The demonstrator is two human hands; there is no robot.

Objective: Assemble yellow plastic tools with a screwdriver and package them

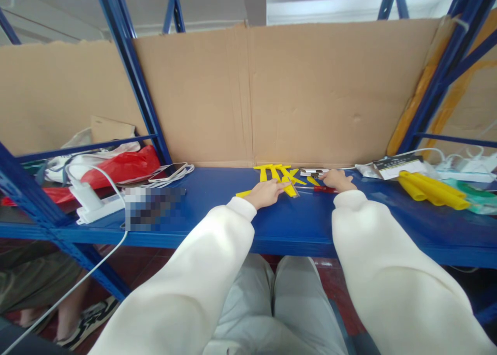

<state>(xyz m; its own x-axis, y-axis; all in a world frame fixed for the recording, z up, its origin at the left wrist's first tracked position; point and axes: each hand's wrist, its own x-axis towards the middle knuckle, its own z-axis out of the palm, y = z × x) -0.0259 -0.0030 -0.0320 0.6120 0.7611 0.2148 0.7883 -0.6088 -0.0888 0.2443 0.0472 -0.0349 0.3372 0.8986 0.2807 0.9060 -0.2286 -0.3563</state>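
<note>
Touching yellow pieces [275,172]: left hand [266,193]; open room toward blue shelf edge [291,247].

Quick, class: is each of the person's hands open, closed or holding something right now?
Left hand: at the yellow pieces; whether open or holding one cannot be told.
Right hand: by the red object; its grip cannot be told.

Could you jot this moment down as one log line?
left hand: among yellow pieces | right hand: beside red item | grips: unclear | surface: blue shelf | behind: cardboard
</note>
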